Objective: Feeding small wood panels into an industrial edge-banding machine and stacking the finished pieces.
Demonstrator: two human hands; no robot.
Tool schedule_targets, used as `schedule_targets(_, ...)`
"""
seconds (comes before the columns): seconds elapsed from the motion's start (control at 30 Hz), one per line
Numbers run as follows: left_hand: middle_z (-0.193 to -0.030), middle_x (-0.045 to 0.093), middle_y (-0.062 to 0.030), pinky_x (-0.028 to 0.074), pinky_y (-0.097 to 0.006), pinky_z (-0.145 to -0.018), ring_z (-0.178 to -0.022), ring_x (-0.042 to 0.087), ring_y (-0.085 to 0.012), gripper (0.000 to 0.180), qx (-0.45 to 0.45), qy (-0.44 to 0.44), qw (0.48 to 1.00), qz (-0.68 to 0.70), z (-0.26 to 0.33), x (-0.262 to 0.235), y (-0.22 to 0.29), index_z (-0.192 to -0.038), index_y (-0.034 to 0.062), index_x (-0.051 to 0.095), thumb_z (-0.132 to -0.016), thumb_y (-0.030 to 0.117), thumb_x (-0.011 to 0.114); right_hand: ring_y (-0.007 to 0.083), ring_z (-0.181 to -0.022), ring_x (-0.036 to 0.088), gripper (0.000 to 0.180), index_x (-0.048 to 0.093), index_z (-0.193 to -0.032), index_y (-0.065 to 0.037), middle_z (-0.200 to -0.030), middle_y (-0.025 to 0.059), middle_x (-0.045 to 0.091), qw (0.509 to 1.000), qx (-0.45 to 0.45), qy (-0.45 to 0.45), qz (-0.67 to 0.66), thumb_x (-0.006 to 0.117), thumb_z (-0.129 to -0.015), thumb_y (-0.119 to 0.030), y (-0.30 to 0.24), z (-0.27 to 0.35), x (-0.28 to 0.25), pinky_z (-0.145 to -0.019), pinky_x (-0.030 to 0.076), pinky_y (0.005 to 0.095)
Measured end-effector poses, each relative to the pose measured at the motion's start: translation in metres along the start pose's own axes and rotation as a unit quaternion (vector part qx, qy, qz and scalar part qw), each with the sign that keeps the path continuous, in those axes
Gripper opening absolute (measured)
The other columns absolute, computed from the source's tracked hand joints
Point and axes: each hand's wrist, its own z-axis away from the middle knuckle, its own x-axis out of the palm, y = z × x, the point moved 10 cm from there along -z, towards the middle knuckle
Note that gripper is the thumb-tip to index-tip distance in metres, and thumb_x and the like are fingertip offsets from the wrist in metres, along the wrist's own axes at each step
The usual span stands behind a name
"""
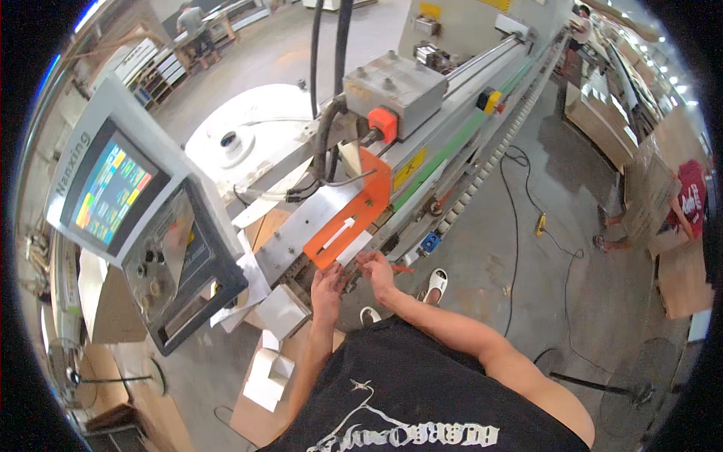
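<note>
My left hand (328, 285) is at the lower end of an orange machine guard (354, 216), its fingers bent and closed against the end of a white strip (352, 249). The white strip lies along the guard's near edge. Just to the right, my right hand (376, 271) has its fingers pinched together close to the same strip. A thin orange stick-like piece (404, 269) juts out from behind that hand. What the right fingertips hold is too small to make out. A white arrow marking (337, 233) shows on the guard.
A control panel (113, 188) with a lit screen stands at left. The long machine rail (482, 162) runs to the far right. White boxes (269, 377) and cardboard sit at lower left. Cables (514, 226) cross the floor. A person in red (689, 197) handles cardboard at right.
</note>
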Motion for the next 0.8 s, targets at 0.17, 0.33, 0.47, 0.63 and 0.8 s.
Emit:
schedule_targets(0.17,-0.135,0.051,-0.0128,0.041,-0.046,-0.102,-0.123,0.049,-0.0275,0.049,-0.013,-0.05,0.998,0.041,-0.01,0.025,-0.016,-0.131,0.0076,0.045,-0.083,-0.001,0.049,0.0232,-0.106,0.059,0.018,0.05,-0.097,-0.001,-0.11,0.0128,0.06,0.999,-0.008,0.029,-0.035,0.045,-0.081,0.005,-0.022,-0.014,-0.013,-0.093,0.048,0.0359)
schedule_targets(0.33,-0.136,0.05,-0.0073,0.039,-0.047,-0.102,-0.131,0.043,-0.0257,0.045,-0.042,-0.08,0.993,0.077,-0.039,0.046,-0.04,-0.124,0.0097,0.05,-0.081,-0.003,0.051,0.0265,-0.105,0.061,0.016,0.049,-0.097,0.0,-0.108,0.0136,0.061,0.996,-0.045,0.056,-0.06,0.045,-0.082,0.005,-0.045,-0.037,-0.032,-0.092,0.049,0.0371)
schedule_targets(0.47,-0.133,0.051,-0.0072,0.039,-0.046,-0.101,-0.128,0.045,-0.0222,0.045,-0.048,-0.18,0.98,0.068,-0.059,0.102,-0.053,-0.123,0.0094,0.052,-0.08,-0.003,0.051,0.0235,-0.097,0.062,0.019,0.053,-0.1,0.001,-0.105,0.0129,0.062,0.994,-0.073,0.078,0.006,0.048,-0.082,0.002,-0.064,-0.082,-0.073,-0.088,0.05,0.0367)
schedule_targets(0.63,-0.123,0.058,-0.011,0.043,-0.041,-0.099,-0.117,0.053,-0.0262,0.034,-0.032,-0.15,0.987,-0.04,-0.075,0.111,-0.048,-0.119,0.0008,0.054,-0.085,0.003,0.054,0.0217,-0.097,0.059,0.01,0.056,-0.095,-0.007,-0.104,0.0088,0.062,0.994,-0.049,0.088,0.029,0.052,-0.086,-0.007,-0.079,-0.105,-0.052,-0.081,0.048,0.0367)
schedule_targets(0.8,-0.114,0.061,-0.0185,0.048,-0.042,-0.091,-0.108,0.058,-0.0312,0.022,-0.112,-0.184,0.961,-0.177,-0.027,0.144,-0.08,-0.108,-0.0016,0.055,-0.09,0.011,0.055,0.0198,-0.109,0.055,0.005,0.056,-0.095,-0.01,-0.111,0.0049,0.06,0.991,-0.118,0.06,-0.019,0.053,-0.091,-0.012,-0.129,-0.142,-0.118,-0.087,0.046,0.0426)
